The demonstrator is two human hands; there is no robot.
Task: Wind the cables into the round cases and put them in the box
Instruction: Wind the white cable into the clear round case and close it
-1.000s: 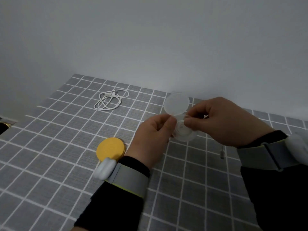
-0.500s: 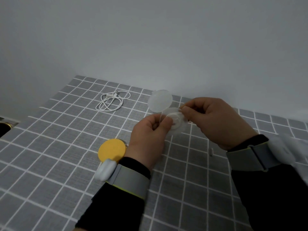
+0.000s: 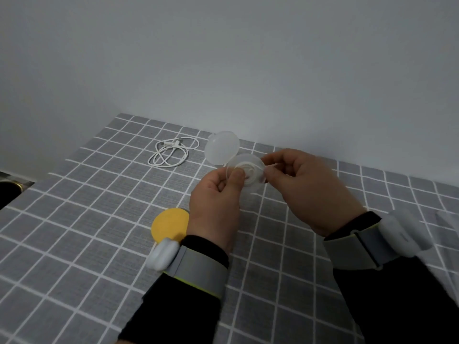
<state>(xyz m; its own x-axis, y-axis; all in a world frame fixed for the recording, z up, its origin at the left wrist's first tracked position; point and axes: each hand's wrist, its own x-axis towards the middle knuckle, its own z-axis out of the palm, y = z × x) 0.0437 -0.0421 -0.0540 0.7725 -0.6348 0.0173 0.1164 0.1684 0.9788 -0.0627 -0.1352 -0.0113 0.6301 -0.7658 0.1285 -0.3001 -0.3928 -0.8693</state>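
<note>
we see the bench (image 3: 74, 219) under a grey checked cloth, its far edge meeting the plain wall (image 3: 223, 58) and its left edge running slantwise from far to near left; just past that edge sits a dark thing with a brassy rim (image 3: 10, 192), only partly in view. the widest stretch of bare cloth lies on the near left, between that edge and the yellow case. we count two round cases and two cables. the clear round case (image 3: 250, 170) is held up above the bench, right of the middle, its lid (image 3: 222, 148) tipped open towards the far left. our left hand (image 3: 213, 207) grips its near-left rim, thumb and fingers (image 3: 237, 176) curled onto it. our right hand (image 3: 308, 189) is at the case's right rim, its fingers (image 3: 270, 173) pressed together on a thin white cable (image 3: 273, 165) that leads into the case, where pale turns lie round the hub; we cannot tell how many. the yellow round case (image 3: 169, 225) lies closed and flat on the cloth, just left of the left wrist and partly hidden by it. the loose cable (image 3: 173, 152) lies in slack loops on the far side, left of the lid and well apart from both hands. each wrist wears a grey band with a white pod, left (image 3: 162, 253) and right (image 3: 402, 234), over black sleeves that cover the near cloth.
</note>
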